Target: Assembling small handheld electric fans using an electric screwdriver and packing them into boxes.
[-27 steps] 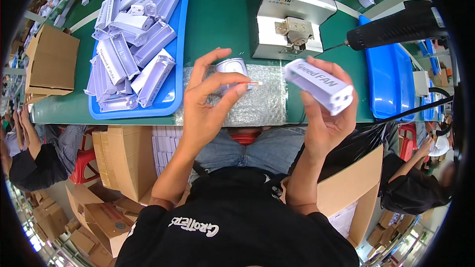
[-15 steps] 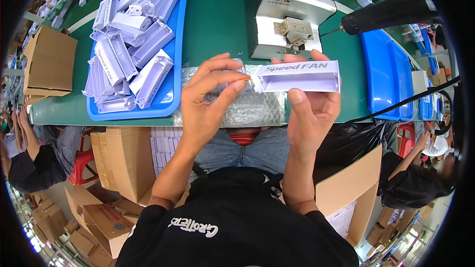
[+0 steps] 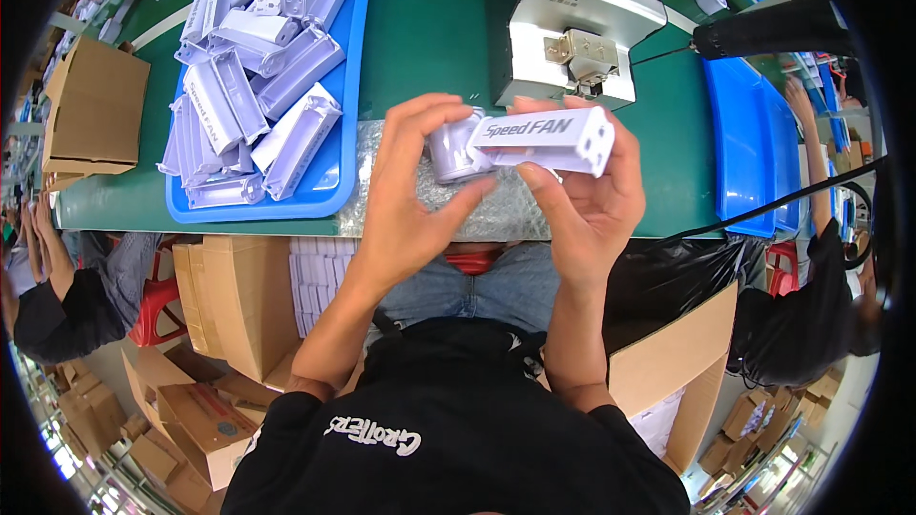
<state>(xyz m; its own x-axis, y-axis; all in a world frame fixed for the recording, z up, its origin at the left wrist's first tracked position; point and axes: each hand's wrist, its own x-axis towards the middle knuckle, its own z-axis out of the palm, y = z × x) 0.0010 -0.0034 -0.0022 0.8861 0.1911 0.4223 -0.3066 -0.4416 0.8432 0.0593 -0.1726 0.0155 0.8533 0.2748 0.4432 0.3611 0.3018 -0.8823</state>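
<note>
My right hand (image 3: pixel 596 205) grips a white plastic handle housing (image 3: pixel 544 133) with dark lettering along its side. The housing is tilted, its end with small holes turned to the right. My left hand (image 3: pixel 405 195) is curved around a short white plastic cylinder (image 3: pixel 452 153), fingers over its far side and thumb below it. The housing's left end meets the cylinder; whether the two are joined I cannot tell. Under both hands lies a sheet of bubble wrap (image 3: pixel 367 195) on the green bench.
A blue tray (image 3: pixel 348 114) heaped with similar white housings (image 3: pixel 224 100) stands left, beside a cardboard box (image 3: pixel 95 105). Ahead is a metal machine (image 3: pixel 572 29). A black power screwdriver (image 3: pixel 773 33) and blue bins (image 3: pixel 744 148) are at the right, with a black cable (image 3: pixel 782 198).
My left hand has let go of the thin wires at the housing's end and closed around the cylinder. The housing has moved left and turned, showing its holed end.
</note>
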